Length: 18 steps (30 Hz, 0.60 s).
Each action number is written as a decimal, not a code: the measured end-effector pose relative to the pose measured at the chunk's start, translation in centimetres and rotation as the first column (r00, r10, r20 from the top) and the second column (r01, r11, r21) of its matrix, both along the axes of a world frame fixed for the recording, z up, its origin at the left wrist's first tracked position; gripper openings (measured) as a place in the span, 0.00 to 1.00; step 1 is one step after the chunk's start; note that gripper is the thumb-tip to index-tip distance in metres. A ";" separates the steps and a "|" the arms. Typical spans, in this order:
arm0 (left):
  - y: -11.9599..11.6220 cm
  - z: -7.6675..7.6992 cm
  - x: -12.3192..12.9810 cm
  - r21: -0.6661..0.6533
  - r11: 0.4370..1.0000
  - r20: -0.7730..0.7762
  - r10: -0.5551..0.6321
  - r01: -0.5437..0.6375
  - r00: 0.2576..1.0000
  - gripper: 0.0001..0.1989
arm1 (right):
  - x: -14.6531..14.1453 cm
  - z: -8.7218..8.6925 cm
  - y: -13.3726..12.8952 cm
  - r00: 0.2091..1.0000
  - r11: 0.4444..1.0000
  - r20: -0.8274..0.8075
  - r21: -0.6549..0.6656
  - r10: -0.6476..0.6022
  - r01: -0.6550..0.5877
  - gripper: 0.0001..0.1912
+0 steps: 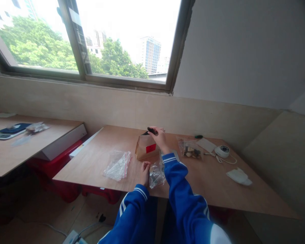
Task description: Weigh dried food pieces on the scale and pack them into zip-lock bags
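A brown paper bag (141, 150) with a red label (150, 148) stands upright on the table, its dark mouth facing up. Just over that mouth is my right hand (159, 138), its fingers closed on a small dark piece (151, 130) whose kind I cannot make out. In front of the paper bag, my left hand (144, 173) is closed at the edge of a clear plastic bag (157, 176). My right forearm covers part of what lies behind it, including a pale flat thing (176, 155).
Several clear zip bags (118, 166) lie to the left. On the right are a bag of brown and pale pieces (191, 151), a green-and-black marker (198, 137), a white camera (222, 151) with its cable and a crumpled white cloth or tissue (239, 176). Another table (53, 135) holds a scale (5, 136).
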<state>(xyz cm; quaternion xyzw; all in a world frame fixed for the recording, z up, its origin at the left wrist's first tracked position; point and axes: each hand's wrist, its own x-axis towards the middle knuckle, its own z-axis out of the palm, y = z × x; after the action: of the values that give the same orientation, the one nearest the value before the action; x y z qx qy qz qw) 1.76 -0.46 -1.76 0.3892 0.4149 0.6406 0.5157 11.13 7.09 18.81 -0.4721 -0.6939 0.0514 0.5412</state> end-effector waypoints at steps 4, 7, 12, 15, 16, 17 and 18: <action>0.1 0.1 0.1 0.008 1.000 0.030 -0.022 0.022 0.999 0.08 | 0.2 -1.1 -1.2 0.994 1.000 0.105 0.015 0.015 -0.016 0.14; 0.0 0.2 0.2 0.002 0.999 0.044 -0.033 0.033 0.998 0.09 | 0.3 -1.5 -1.7 0.985 0.999 0.167 0.008 0.041 -0.043 0.19; -0.2 0.4 0.2 -0.003 0.999 0.060 -0.046 0.046 0.997 0.10 | 0.2 -0.9 -2.7 0.991 0.998 0.129 0.029 0.048 -0.052 0.21; -0.1 0.3 0.1 0.001 0.999 0.057 -0.045 0.045 0.997 0.10 | 0.6 0.1 -5.4 1.000 0.999 -0.007 0.039 0.025 -0.025 0.18; -0.1 0.3 0.1 0.002 0.999 0.055 -0.046 0.046 0.997 0.10 | 0.9 0.2 -6.8 0.997 0.999 -0.074 0.023 0.026 -0.024 0.17; -0.1 0.2 0.1 0.003 0.999 0.053 -0.050 0.050 0.997 0.10 | 1.3 0.0 -8.3 0.989 0.999 -0.146 -0.009 0.038 -0.039 0.16; -0.1 0.2 0.1 0.003 0.998 0.051 -0.055 0.055 0.997 0.10 | 1.7 -0.6 -9.9 0.974 0.997 -0.222 -0.053 0.039 -0.052 0.15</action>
<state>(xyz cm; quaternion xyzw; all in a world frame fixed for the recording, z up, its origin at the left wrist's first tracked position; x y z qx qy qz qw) 1.83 -0.52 -1.53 0.3844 0.3903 0.6363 0.5432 12.84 -2.78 18.22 -0.4629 -0.6383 0.1362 0.5997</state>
